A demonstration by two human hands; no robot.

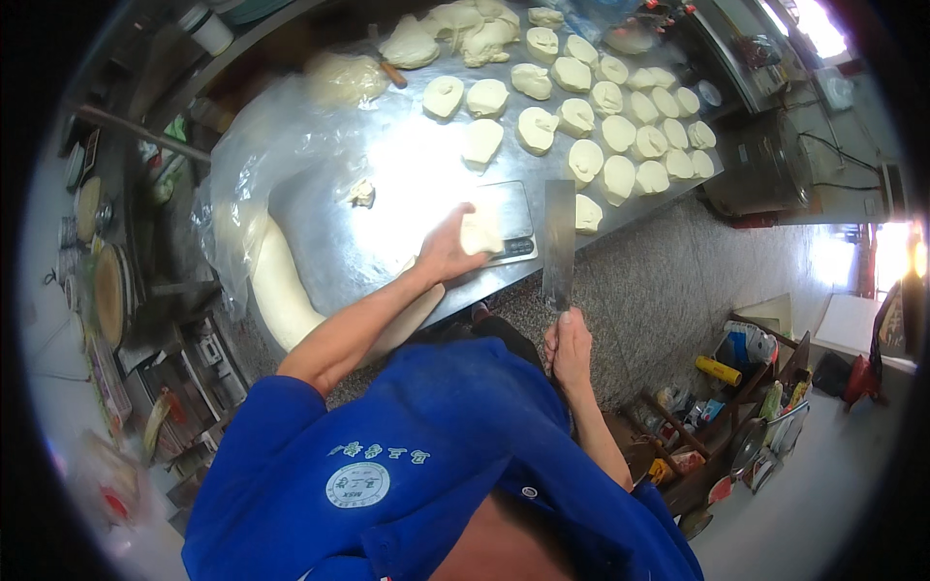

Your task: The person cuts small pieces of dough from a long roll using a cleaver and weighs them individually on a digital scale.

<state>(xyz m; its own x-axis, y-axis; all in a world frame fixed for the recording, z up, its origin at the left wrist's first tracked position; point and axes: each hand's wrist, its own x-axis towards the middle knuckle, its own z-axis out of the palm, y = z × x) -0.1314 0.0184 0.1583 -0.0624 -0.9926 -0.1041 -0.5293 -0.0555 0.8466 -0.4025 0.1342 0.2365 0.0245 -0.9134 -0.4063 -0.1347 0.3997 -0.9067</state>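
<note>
My left hand (447, 249) has its thumb and fingers around a cut piece of pale dough (482, 229) at a flat digital kitchen scale (506, 207). Whether the piece rests on the scale's plate, I cannot tell. In my right hand (570, 347) is the handle of a cleaver (559, 236), its broad blade pointing away from me past the table's near edge. A long thick rope of dough (285, 287) curves along the near left of the metal table (312, 207), partly hidden by my left forearm. Many cut dough pieces (617, 134) stand in rows at the far right.
Clear plastic sheeting (243, 163) covers the rope's far end. A small dough scrap (361, 193) lies mid-table. Larger dough lumps (472, 29) and a wooden handle (393, 75) are at the back. A large metal drum (759, 163) stands beyond the right corner; a cluttered rack (697, 428) is at right.
</note>
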